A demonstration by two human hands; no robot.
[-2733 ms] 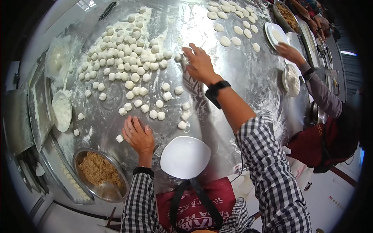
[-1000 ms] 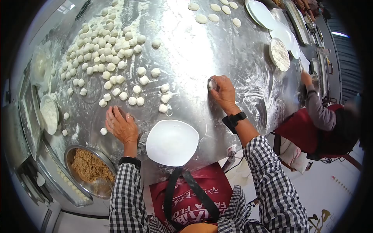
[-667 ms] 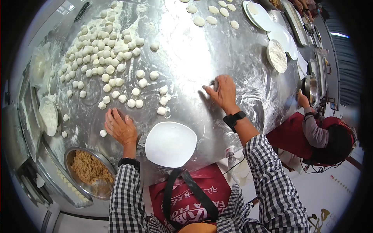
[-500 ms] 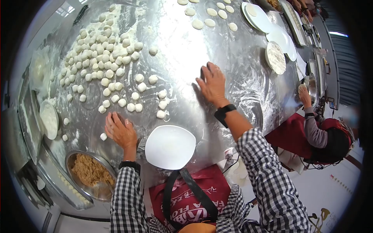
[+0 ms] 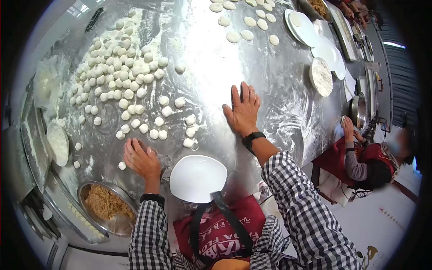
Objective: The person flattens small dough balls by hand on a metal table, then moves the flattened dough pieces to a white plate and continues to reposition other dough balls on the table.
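Note:
My left hand point(image 5: 142, 159) lies low on the steel table point(image 5: 202, 85), fingers apart, just below the nearest dough balls point(image 5: 159, 121) and beside a single ball point(image 5: 122, 166). It holds nothing that I can see. My right hand point(image 5: 243, 109) rests on the floured steel with its fingers spread and nothing in it. Between my forearms, at the near edge, sits a white plate point(image 5: 198, 179), touched by neither hand. A large cluster of dough balls point(image 5: 119, 67) spreads over the upper left. Flattened dough rounds point(image 5: 247, 34) lie at the top.
A metal bowl of brown filling point(image 5: 107, 202) stands at lower left, below a dish of flour point(image 5: 57, 143). At upper right are white plates point(image 5: 325, 53) and a bowl of flour point(image 5: 321, 77). A co-worker point(image 5: 371, 162) is at the right, near a metal bowl point(image 5: 358, 109).
My right hand has moved slightly down and left, its fingers now spread wider and flatter. The view has shifted a little. The co-worker's hands and body have moved.

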